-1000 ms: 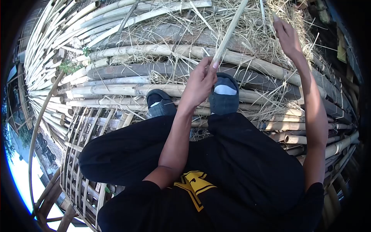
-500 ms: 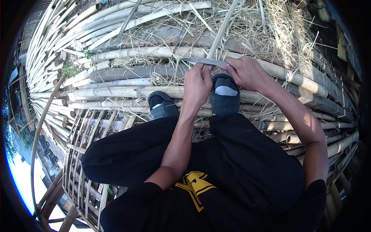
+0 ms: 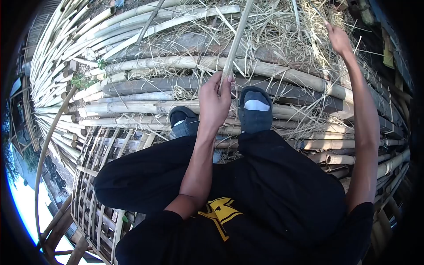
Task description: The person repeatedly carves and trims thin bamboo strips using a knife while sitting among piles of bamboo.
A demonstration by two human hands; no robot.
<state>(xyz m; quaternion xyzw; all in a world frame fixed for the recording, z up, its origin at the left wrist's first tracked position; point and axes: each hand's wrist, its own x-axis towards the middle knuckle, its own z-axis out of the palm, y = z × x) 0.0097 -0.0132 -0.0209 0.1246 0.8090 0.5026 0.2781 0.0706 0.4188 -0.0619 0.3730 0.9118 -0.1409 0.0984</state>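
Observation:
My left hand (image 3: 215, 100) pinches the near end of a long, pale bamboo strip (image 3: 237, 40) between thumb and fingers. The strip runs away from me past the top edge of the view. Far out at the upper right, my right hand (image 3: 340, 42) is closed round the knife (image 3: 326, 21), whose thin blade is hard to make out against the straw. The knife is well apart from the strip. Below my left hand are my two dark sandals (image 3: 257, 115), resting on the bamboo poles (image 3: 154, 105).
Loose bamboo shavings (image 3: 282, 39) cover the ground ahead and to the right. Stacked bamboo poles (image 3: 62, 48) fan out at the left. A slatted bamboo frame (image 3: 99, 176) stands by my left knee, with a curved pole (image 3: 44, 154) beyond it.
My right hand has swung the knife away from the strip, forward and to the right. My left hand has shifted slightly left and toward me, still holding the strip.

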